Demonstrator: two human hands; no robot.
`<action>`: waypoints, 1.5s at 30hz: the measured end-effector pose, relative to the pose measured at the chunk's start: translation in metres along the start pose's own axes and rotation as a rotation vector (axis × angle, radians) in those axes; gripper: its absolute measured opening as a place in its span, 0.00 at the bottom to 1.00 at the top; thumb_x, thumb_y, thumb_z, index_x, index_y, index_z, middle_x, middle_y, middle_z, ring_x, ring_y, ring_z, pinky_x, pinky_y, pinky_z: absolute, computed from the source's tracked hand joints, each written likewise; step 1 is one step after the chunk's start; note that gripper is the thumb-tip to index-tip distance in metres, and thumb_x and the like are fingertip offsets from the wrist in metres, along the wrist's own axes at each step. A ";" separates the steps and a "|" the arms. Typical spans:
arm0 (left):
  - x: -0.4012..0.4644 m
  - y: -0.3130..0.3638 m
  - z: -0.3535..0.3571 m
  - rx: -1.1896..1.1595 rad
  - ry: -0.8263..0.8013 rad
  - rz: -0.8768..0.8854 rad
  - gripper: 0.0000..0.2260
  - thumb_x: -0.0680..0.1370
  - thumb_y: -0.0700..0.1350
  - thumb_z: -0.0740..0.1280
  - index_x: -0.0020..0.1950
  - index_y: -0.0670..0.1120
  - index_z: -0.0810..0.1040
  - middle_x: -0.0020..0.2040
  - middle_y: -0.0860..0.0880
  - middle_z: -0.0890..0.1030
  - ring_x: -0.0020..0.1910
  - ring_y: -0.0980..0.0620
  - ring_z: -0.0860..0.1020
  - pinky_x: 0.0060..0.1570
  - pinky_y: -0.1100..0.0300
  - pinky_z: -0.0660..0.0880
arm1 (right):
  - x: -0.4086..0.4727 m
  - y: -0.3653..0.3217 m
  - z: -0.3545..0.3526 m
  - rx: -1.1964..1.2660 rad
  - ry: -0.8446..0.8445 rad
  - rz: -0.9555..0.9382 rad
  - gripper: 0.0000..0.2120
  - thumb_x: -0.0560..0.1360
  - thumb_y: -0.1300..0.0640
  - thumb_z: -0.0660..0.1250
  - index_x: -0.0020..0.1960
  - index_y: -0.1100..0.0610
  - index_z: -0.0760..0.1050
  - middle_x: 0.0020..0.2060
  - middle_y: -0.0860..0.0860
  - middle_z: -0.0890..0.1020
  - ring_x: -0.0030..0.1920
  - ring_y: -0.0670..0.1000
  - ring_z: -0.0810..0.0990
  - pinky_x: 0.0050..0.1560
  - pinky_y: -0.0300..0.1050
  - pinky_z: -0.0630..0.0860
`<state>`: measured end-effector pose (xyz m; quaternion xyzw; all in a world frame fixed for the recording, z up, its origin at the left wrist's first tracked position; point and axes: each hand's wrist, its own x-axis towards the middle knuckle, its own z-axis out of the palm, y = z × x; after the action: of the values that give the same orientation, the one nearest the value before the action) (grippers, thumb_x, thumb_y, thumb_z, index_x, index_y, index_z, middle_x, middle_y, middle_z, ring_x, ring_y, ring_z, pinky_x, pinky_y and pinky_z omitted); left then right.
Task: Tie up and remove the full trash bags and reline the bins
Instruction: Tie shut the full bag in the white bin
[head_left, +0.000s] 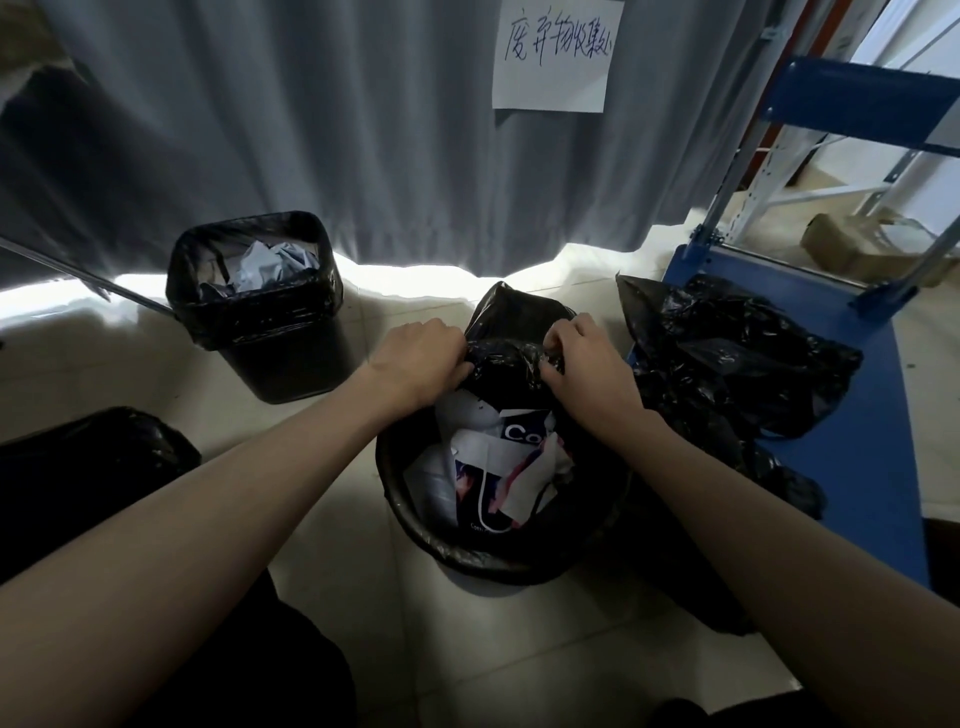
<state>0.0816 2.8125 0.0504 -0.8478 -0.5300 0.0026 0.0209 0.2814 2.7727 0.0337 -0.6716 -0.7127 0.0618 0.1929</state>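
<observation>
**Both hands gathered the black liner at the far rim of a round bin**

Seen from a camera worn on the head, two bare forearms reached forward and down over a pale tiled floor. Directly below stood a round bin (498, 551) lined with a black trash bag (511, 332). Inside it lay crumpled paper and packaging (493, 467), white with dark blue and pink print.

The left hand (415, 364) and the right hand (582, 358) met at the far side of the bin. Each had its fingers curled tight into the black plastic, pinching a bunched fold of the bag. The stretch of liner between the two hands was pulled up into a hump above the rim. The near side of the liner lay folded over the bin's edge.

To the left, further back, stood a square bin (270, 332), also lined in black and holding crumpled pale paper. A grey curtain (311, 130) hung behind both bins, with a white paper sign (553, 52) bearing handwritten characters fixed to it.

On the right, a loose heap of black bags (727, 358) rested partly on a blue platform cart (872, 467). At the lower left edge sat another dark plastic bundle (88, 457).
</observation>
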 end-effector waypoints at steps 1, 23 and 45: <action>0.001 0.000 0.000 -0.014 0.038 0.000 0.11 0.79 0.52 0.63 0.48 0.45 0.77 0.49 0.43 0.79 0.48 0.40 0.79 0.40 0.55 0.69 | 0.002 0.001 -0.001 -0.001 -0.013 0.024 0.08 0.78 0.56 0.65 0.55 0.58 0.76 0.54 0.53 0.74 0.53 0.53 0.75 0.47 0.52 0.78; 0.017 0.028 0.001 -0.117 0.076 0.156 0.07 0.75 0.44 0.69 0.53 0.48 0.78 0.56 0.47 0.71 0.51 0.46 0.74 0.42 0.53 0.71 | 0.000 -0.003 0.000 0.089 -0.101 -0.190 0.07 0.70 0.62 0.66 0.43 0.55 0.69 0.35 0.47 0.75 0.37 0.52 0.73 0.44 0.48 0.66; 0.035 0.028 -0.016 0.024 0.234 -0.113 0.09 0.74 0.44 0.69 0.54 0.46 0.78 0.54 0.44 0.80 0.57 0.42 0.75 0.57 0.50 0.67 | -0.029 0.041 -0.044 0.100 0.044 0.194 0.02 0.76 0.60 0.65 0.47 0.56 0.72 0.42 0.54 0.79 0.44 0.58 0.77 0.42 0.49 0.74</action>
<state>0.1228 2.8310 0.0664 -0.8108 -0.5707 -0.0910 0.0927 0.3360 2.7401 0.0540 -0.7283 -0.6358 0.1009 0.2347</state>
